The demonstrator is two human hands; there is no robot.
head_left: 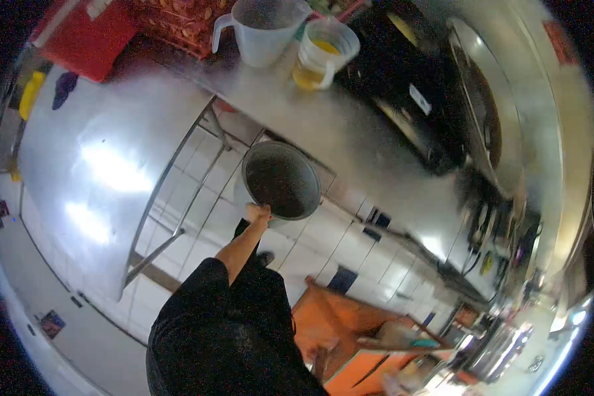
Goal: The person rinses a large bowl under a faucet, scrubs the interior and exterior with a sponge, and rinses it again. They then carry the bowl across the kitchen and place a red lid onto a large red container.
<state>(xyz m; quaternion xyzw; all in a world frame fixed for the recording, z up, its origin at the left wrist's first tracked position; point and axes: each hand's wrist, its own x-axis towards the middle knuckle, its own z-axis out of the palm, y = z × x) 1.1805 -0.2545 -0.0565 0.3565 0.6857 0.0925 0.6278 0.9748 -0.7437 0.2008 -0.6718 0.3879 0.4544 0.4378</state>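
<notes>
My left hand reaches down and forward from a black sleeve and grips the rim of a round grey metal pot. The pot hangs over the white tiled floor, just in front of the steel counter, and its inside looks dark. My right hand is not visible in the head view.
On the counter stand a clear empty measuring jug and a plastic jug with yellow liquid. A red box sits at the far left. Black cooking equipment lines the right side. An orange crate stands on the floor by my legs.
</notes>
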